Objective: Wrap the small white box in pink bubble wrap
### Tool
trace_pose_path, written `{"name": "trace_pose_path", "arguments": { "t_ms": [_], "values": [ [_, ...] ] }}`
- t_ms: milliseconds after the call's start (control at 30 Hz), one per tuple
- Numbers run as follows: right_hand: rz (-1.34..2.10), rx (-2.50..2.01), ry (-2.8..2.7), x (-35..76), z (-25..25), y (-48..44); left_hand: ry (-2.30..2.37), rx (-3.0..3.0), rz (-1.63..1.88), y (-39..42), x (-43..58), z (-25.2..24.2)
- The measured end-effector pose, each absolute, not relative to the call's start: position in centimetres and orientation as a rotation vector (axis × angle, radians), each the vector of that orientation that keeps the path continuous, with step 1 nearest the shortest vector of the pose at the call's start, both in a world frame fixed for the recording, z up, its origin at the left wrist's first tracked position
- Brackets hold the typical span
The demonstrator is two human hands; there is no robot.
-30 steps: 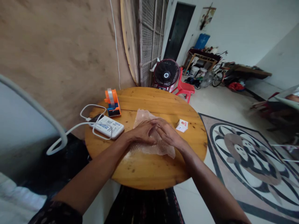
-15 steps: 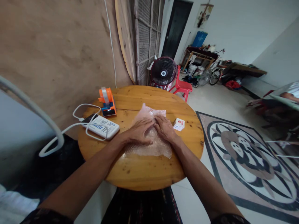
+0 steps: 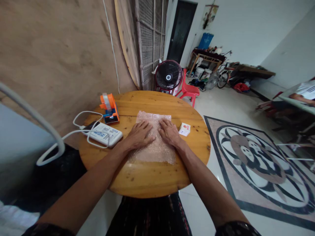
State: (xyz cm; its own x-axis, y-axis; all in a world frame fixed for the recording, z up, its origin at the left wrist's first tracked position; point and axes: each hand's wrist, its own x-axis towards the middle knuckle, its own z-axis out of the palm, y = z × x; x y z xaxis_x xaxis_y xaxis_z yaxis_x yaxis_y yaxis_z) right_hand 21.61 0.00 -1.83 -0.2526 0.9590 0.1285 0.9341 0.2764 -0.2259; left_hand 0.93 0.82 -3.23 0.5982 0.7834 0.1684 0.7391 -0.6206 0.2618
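Observation:
A sheet of clear bubble wrap (image 3: 155, 152) lies spread on the round wooden table (image 3: 147, 183). My left hand (image 3: 139, 134) rests flat on its left side, fingers stretched and thumb pointing inward. On the right side of the sheet my right hand (image 3: 169, 131) lies palm down, fingers extended forward. Neither hand grips anything. Just right of my right hand stands a small white box (image 3: 184, 129) with red print. Beyond my left hand is an orange and blue tape dispenser (image 3: 110, 108) holding a roll of clear tape.
A white power bank (image 3: 105, 133) with a looped white cable (image 3: 73, 131) lies at the table's left edge. Behind the table stand a fan (image 3: 168, 77) and a red plastic chair (image 3: 189, 89). A person's arm (image 3: 302, 98) shows at another table, far right.
My hands have moved apart across the bubble wrap, the left one leftward. The sheet now lies flatter, its far edge straighter. The whole view has shifted slightly.

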Motion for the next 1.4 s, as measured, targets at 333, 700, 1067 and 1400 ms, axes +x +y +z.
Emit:
{"name": "trace_pose_path", "arguments": {
  "t_ms": [333, 700, 1067, 1400],
  "values": [
    [0.216, -1.749, -2.307, 21.7, -1.1, 0.2, 1.355, 2.615, 0.31, 0.9, 0.8, -3.4],
    [0.336, -1.673, -2.303, 23.0, -1.3, 0.9, 1.354, 2.591, 0.228, 1.3, 0.5, -3.1],
    [0.18, -1.676, -2.324, 23.5, -2.2, 1.5, 1.3, 2.737, 0.369, 0.1, 0.8, -2.0],
    [0.067, -1.737, -2.267, 23.1, -2.2, 2.0, 1.095, 2.767, 0.273, -0.1, 1.1, -2.2]
  ]
}}
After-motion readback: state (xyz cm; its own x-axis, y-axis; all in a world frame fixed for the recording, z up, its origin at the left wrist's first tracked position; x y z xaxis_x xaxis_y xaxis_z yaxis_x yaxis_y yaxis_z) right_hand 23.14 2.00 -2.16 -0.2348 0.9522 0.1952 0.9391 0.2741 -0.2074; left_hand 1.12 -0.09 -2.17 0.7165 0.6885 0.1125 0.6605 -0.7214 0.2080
